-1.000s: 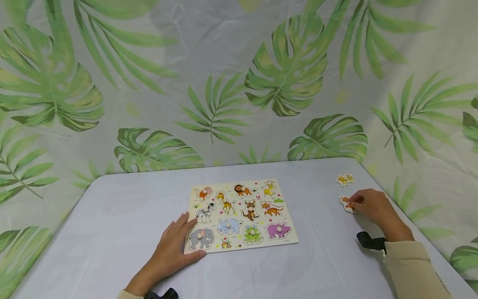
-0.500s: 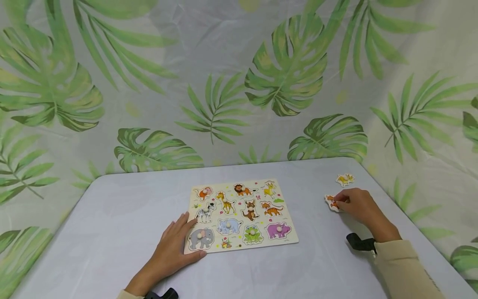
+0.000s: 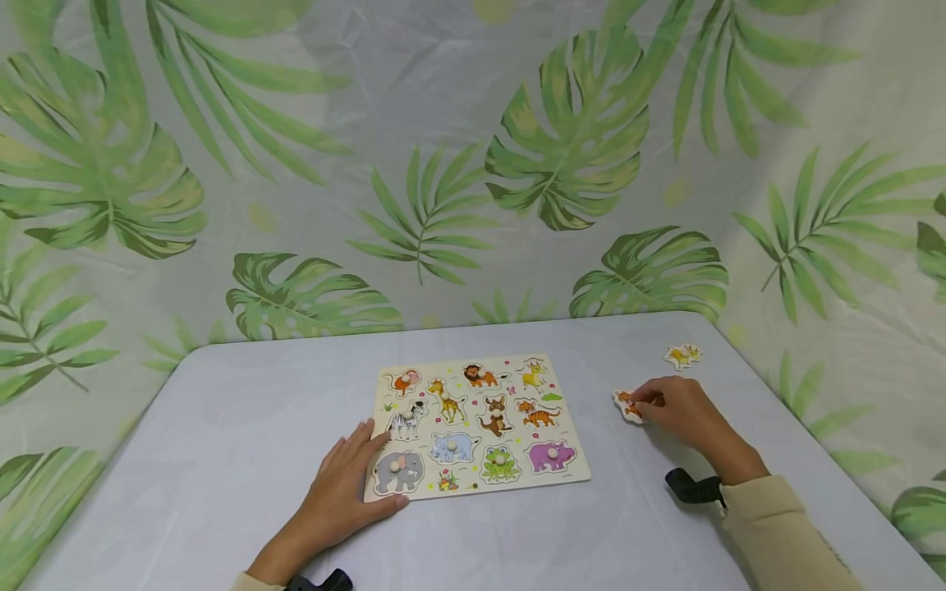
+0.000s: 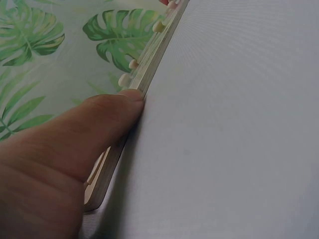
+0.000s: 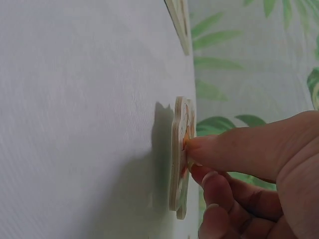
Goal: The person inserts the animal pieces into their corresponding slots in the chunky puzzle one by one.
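Near the right of the table, my right hand pinches a tiger puzzle piece between thumb and fingers. In the right wrist view the wooden piece shows edge-on, held slightly off the table with its shadow beside it. My left hand rests at the front left corner of the animal puzzle board, thumb on its front edge and straight fingers along its left side. The tiger picture on the board shows no knob. The left wrist view shows the thumb touching the board's edge.
A yellow goat-like puzzle piece lies at the back right of the white table. Knobbed pieces such as the purple hippo and grey elephant sit in the board. A leaf-printed cloth hangs behind.
My right hand has carried the tiger puzzle piece leftward from the right side of the table, closer to the board. The left hand and the board stay where they were.
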